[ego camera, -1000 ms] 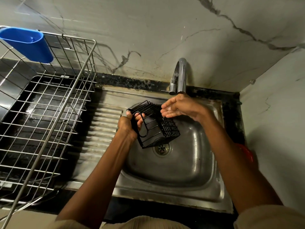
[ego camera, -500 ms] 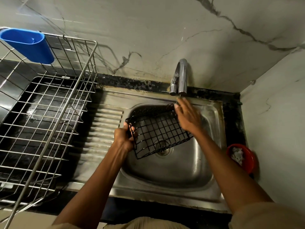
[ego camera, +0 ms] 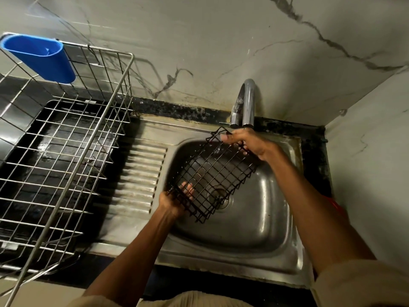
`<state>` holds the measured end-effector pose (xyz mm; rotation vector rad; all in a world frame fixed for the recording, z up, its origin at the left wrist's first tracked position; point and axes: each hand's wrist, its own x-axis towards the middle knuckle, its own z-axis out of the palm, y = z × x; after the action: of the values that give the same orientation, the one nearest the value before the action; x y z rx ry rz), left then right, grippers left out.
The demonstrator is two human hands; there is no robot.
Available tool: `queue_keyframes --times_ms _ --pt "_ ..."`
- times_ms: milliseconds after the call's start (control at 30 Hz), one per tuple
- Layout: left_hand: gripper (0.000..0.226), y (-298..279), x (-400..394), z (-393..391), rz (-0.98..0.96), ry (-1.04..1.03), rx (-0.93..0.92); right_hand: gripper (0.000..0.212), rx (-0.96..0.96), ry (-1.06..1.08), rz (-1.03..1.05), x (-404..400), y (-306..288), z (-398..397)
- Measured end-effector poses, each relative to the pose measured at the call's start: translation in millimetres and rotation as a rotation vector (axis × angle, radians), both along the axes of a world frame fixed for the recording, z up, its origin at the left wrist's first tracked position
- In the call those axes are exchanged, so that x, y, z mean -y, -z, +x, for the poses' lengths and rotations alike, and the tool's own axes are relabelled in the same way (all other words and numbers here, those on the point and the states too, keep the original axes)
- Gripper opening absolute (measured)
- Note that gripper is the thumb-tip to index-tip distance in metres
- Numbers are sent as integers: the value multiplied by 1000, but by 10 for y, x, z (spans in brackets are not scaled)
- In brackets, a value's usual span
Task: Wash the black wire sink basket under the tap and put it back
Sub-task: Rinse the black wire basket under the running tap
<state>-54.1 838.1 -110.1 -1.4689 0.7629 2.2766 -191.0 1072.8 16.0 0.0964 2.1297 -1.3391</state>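
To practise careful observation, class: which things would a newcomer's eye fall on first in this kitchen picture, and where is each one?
First, the black wire basket, held tilted over the steel sink just below the tap: the left hand grips its near end and the right hand its far end. Next, the bright blue cup hanging on the far corner of the large dish rack, left of the sink.
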Motion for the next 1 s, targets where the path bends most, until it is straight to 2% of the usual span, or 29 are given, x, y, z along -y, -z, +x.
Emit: queue_keyframes --times_ms 67,100,233,400,500,567,633,700,767,900,1000 --pt "51 9 -10 12 -35 6 27 57 47 82 -55 70 -46 10" --pt "49 1 -23 7 -56 13 33 53 55 124 -47 100 -58 12" --pt "47 9 -39 -113 -71 59 35 49 -17 203 69 149 -15 32" --pt "38 -91 -84 -285 -238 260 44 50 -10 123 63 64 -127 44" --pt "32 -215 -194 -494 -511 488 -93 49 -99 6 148 72 -130 54" --pt "28 -305 -314 -641 -734 631 -331 50 -193 -97 225 85 -100 50" --pt "25 -590 -475 -700 -711 690 -616 55 -241 -200 317 106 -107 57" --pt "34 -809 -596 -754 -655 745 -773 56 -274 -208 392 112 -134 68" --pt "42 -893 -653 -800 -663 776 -839 56 -328 -164 452 85 -122 76" --pt "38 -1055 -776 -727 -583 730 -911 47 -547 -56 602 44 -10 113" --pt "29 -1120 -840 -720 -594 639 -907 50 -614 -6 524 128 59 165"
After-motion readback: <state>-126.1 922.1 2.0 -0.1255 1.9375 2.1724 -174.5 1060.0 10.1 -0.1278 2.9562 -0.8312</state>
